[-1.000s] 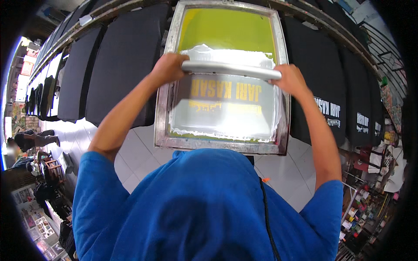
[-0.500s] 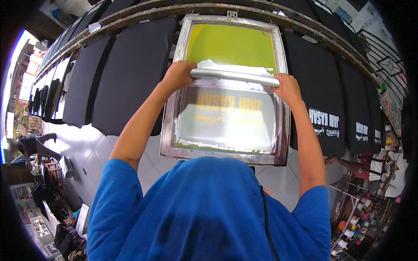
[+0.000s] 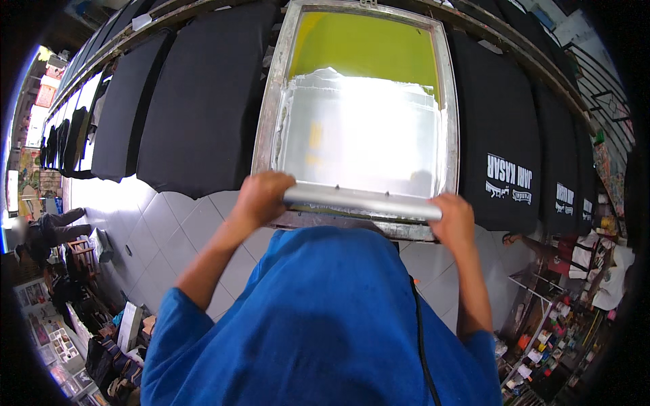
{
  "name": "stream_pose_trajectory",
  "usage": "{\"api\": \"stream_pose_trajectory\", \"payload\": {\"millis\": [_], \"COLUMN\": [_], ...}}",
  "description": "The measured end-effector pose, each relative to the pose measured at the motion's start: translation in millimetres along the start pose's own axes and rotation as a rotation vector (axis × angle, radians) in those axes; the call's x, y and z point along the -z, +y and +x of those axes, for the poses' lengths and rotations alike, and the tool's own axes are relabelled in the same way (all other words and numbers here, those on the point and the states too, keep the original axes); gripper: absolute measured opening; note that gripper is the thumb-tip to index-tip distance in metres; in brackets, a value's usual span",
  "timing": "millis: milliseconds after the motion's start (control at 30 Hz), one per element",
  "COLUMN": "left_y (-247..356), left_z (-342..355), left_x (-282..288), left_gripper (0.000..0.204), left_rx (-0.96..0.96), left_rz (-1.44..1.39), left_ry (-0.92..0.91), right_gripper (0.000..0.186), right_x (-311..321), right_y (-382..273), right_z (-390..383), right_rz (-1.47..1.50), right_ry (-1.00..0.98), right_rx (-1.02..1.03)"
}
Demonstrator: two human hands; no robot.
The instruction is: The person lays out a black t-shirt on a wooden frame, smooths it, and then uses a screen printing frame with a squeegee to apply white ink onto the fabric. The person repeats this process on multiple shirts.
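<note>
A long silver squeegee (image 3: 365, 202) lies crosswise at the near end of a screen printing frame (image 3: 265, 115). My left hand (image 3: 266, 196) is closed round its left end, and my right hand (image 3: 452, 218) grips the right end. The frame has a worn metal border and a yellow-green mesh (image 3: 365, 44) at its far part. White ink (image 3: 332, 78) edges the pale, shiny middle of the mesh, where glare hides most of the design. The squeegee's blade is hidden from above.
Black shirts (image 3: 203, 95) lie on boards to the left. On the right, black shirts (image 3: 497, 128) carry white lettering. A rail (image 3: 223, 9) runs behind the frame. Another person (image 3: 51, 230) is at far left, and a person's hand (image 3: 512, 238) shows at right. Shelves with containers (image 3: 555, 338) stand lower right.
Both hands have drawn the squeegee from the middle of the screen toward me, to its near end. My view has shifted slightly, and the yellowish lettering under the mesh is now mostly lost in whiteness.
</note>
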State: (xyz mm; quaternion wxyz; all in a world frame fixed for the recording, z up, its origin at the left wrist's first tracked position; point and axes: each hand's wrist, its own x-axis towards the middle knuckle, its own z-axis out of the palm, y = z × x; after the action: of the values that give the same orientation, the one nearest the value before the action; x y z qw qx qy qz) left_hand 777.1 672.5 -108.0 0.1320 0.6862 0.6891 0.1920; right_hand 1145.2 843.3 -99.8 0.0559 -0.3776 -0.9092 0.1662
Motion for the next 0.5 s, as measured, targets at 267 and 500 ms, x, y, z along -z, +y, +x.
{"api": "stream_pose_trajectory", "payload": {"millis": [267,500], "left_y": [-27.4,2.3], "left_z": [61.2,-22.4], "left_x": [9.7,-6.2], "left_gripper": [0.028,0.043], "left_rx": [-0.130,-0.074], "left_rz": [0.101,0.000], "left_ry": [0.236,0.066], "right_gripper": [0.030,0.036], "right_x": [-1.5,-15.7], "right_y": [13.5,-12.5], "right_z": [62.6,-28.0], "right_rz": [-0.011,-0.035], "right_ry": [0.286,0.177], "right_rx": [0.069,0.050]}}
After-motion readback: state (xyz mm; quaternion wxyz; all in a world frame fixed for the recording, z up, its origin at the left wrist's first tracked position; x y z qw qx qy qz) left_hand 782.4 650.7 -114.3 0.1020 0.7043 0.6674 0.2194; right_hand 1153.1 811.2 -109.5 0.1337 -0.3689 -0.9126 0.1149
